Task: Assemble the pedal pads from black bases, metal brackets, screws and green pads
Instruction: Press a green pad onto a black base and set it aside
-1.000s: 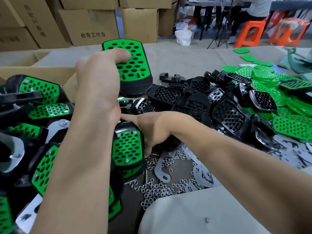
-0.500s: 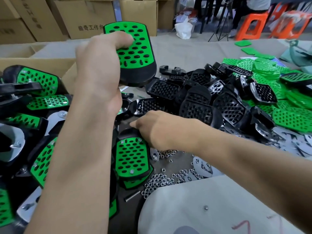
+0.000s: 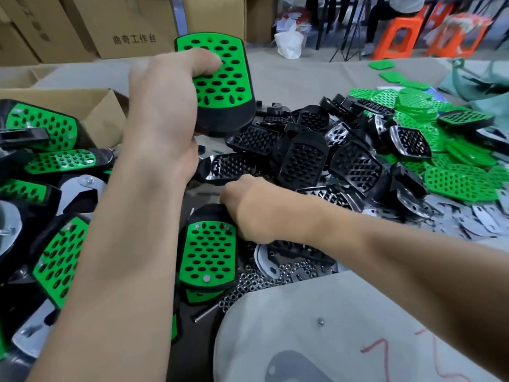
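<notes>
Open corrugated cardboard box (image 3: 96, 114) at far left, contents hidden. Left hand (image 3: 162, 111) gripped a raised pedal pad (image 3: 223, 86), thumb pressed on its perforated green face, with smooth black rim below. Right hand (image 3: 248, 213) lay curled against a second pedal pad (image 3: 208, 255) flat on the tabletop (image 3: 303, 78); fingers hidden, hold unclear. Rightward: matte black bases (image 3: 303, 158) heaped, then loose green pads (image 3: 462, 183).

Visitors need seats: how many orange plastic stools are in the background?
2. One orange plastic stool stands in the background, top right; the second stool is just right of it, partly covered by clutter. Others may be hidden out of frame.
</notes>
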Demonstrator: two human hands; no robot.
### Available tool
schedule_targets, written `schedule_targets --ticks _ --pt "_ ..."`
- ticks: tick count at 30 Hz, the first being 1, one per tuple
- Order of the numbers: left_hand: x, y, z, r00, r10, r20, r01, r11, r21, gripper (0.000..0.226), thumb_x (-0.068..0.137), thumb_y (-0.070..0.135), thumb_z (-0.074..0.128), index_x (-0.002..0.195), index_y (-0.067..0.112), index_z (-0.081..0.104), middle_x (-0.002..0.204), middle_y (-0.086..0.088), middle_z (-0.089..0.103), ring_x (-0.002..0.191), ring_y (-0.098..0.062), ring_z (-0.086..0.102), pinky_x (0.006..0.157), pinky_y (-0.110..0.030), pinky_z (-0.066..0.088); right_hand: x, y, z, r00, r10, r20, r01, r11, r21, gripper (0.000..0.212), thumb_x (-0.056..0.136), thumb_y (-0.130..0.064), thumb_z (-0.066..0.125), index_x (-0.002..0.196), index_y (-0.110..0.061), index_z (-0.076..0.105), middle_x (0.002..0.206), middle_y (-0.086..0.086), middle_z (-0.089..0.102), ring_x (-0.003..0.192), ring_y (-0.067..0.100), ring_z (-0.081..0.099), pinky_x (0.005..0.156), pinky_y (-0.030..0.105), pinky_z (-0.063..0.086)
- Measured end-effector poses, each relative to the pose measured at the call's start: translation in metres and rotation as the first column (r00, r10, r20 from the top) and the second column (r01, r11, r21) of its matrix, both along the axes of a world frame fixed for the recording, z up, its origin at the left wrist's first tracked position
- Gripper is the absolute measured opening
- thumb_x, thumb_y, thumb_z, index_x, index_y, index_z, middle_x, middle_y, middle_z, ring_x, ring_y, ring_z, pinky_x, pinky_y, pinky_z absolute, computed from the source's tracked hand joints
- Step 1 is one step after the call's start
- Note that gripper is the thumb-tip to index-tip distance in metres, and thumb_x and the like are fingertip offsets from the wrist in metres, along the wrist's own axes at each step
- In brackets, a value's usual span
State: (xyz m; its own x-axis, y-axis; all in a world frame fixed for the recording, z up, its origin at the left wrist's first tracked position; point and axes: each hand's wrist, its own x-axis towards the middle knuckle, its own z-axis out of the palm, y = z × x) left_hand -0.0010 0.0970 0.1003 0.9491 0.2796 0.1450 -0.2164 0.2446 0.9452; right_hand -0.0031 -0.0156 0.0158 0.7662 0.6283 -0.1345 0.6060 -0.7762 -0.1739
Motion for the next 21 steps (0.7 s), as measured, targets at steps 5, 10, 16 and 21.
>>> schedule_targets --ticks 5,10,16,21 --pt "0.000 -0.008 -0.005 0.998 -0.046 -0.037 0.047 0.999 0.022 0.028 0.079 0.014 0.071 0.107 0.008 0.071 0.092 -0.002 0.079 0.090 -0.020 0.077 0.076 -0.037 0.063 0.011 -0.035 0.000 0.958 -0.249 -0.141 0.286 0.850 0.442 0.017 0.078 -0.005 0.070 0.071 -0.020 0.068 0.068 0.001 0.072 0.057 0.015 0.070 0.052 0.022 0.055" --pt "0.003 -0.020 -0.012 0.994 -0.068 -0.091 0.070 0.997 0.013 0.023 0.081 0.014 0.072 0.103 0.011 0.071 0.092 -0.002 0.080 0.088 -0.021 0.077 0.072 -0.035 0.061 0.011 -0.088 0.013 0.824 -0.116 -0.555 0.566 0.203 0.799 0.014 0.080 0.002 0.080 0.074 -0.011 0.076 0.068 0.001 0.071 0.058 0.016 0.067 0.058 0.027 0.056" --pt "-0.003 -0.050 -0.020 0.977 -0.147 -0.156 0.155 0.987 0.040 0.007 0.084 0.011 0.071 0.078 0.014 0.075 0.083 -0.001 0.079 0.076 -0.018 0.077 0.065 -0.032 0.063 -0.035 -0.149 -0.010 0.683 -0.036 -0.730 0.722 -0.118 0.681 0.021 0.091 -0.004 0.069 0.074 -0.013 0.078 0.079 0.002 0.069 0.075 0.012 0.066 0.067 0.019 0.054" --pt "-0.015 -0.091 -0.037 0.927 -0.322 -0.191 0.342 0.936 0.081 0.010 0.086 0.010 0.068 0.088 0.014 0.077 0.086 -0.003 0.079 0.076 -0.017 0.077 0.058 -0.028 0.059 -0.067 -0.180 -0.017 0.624 -0.138 -0.769 0.775 -0.021 0.632 0.026 0.096 -0.002 0.061 0.078 -0.011 0.078 0.084 0.008 0.072 0.079 0.015 0.069 0.070 0.024 0.058"
